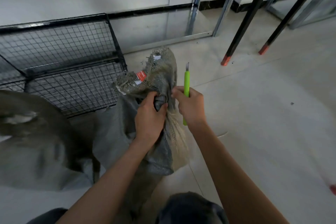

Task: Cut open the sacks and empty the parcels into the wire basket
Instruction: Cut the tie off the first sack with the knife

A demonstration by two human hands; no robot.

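A grey-green woven sack (160, 78) stands upright in front of me, its bunched, frayed top bearing a red and white label. My left hand (150, 116) grips the gathered neck of the sack. My right hand (190, 106) holds a lime-green utility knife (186, 82) with its short blade pointing up and away, just to the right of the sack's neck. The black wire basket (72, 71) sits on the floor to the left of the sack, and I see no parcels in it.
A second grey sack (36, 142) lies slumped at the lower left. Black table legs with red feet (226, 60) stand on the pale floor at the right. Metal shelf uprights (195, 5) line the back wall.
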